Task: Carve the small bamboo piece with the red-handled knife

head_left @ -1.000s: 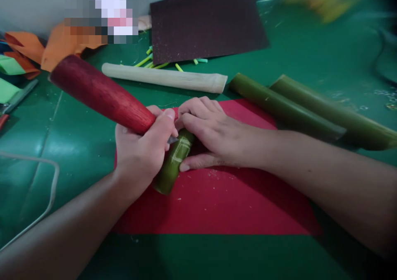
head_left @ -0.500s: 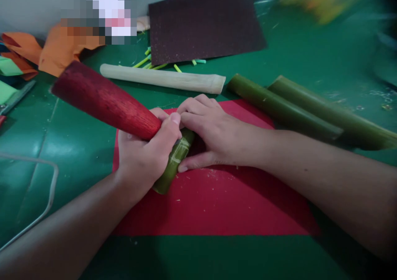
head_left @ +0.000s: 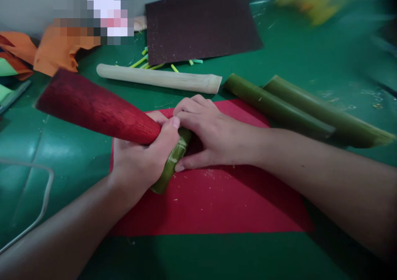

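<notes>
My left hand [head_left: 144,158] is closed round the thin end of a thick red wooden handle [head_left: 99,110], whose wide end points up and to the left. Whatever the handle is fixed to is hidden behind my fingers. Under both hands lies a short green bamboo piece [head_left: 164,178] with pale scraped marks near its joint. My right hand [head_left: 211,133] grips this bamboo from the right, thumb on the near side and fingers bent over the far end, close against my left fingers. A red sheet [head_left: 235,201] with small shavings lies beneath.
Across the green table [head_left: 211,257] lie a peeled pale bamboo stick [head_left: 158,77], two green bamboo lengths [head_left: 282,106], a dark sheet [head_left: 198,23] and orange paper [head_left: 56,50]. A bent metal rod [head_left: 48,189] stands out at the left edge.
The red handle's wide end has swung slightly down and left, with my left hand turning along. My right hand keeps its hold on the bamboo. The whole view has shifted a little.
</notes>
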A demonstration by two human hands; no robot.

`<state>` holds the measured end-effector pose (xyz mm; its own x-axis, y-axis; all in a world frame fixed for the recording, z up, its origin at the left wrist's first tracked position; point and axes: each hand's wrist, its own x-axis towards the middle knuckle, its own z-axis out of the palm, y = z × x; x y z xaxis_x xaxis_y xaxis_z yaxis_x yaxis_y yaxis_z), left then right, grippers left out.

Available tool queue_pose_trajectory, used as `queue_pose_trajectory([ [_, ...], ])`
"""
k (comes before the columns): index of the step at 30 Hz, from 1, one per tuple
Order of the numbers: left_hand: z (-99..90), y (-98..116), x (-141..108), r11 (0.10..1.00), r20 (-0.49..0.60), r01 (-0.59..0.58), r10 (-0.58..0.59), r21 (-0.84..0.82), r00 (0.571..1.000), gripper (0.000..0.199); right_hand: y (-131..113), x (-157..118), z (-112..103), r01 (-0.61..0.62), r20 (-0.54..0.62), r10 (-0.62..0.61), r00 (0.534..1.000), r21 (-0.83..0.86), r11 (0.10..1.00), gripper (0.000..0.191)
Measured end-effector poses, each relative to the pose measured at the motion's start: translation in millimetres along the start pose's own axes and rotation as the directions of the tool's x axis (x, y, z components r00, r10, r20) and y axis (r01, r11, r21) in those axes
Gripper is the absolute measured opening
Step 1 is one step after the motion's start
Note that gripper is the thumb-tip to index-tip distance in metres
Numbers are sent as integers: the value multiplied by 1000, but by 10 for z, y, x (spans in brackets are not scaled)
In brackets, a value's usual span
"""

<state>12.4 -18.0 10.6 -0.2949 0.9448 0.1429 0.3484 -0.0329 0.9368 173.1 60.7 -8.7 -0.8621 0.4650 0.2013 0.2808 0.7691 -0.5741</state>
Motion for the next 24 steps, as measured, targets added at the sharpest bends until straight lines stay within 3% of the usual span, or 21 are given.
queue_pose_trajectory([
  [11, 3, 38, 5, 999, -5, 32, -33, -28, 999, 30, -35, 9, 13, -42, 12, 42, 999, -22, 999, 60],
  [24, -54, 67, 3, 999, 83, 42, -42, 0, 996, 30, -18, -40, 27, -18, -35, 18, 999, 0, 1000, 55],
])
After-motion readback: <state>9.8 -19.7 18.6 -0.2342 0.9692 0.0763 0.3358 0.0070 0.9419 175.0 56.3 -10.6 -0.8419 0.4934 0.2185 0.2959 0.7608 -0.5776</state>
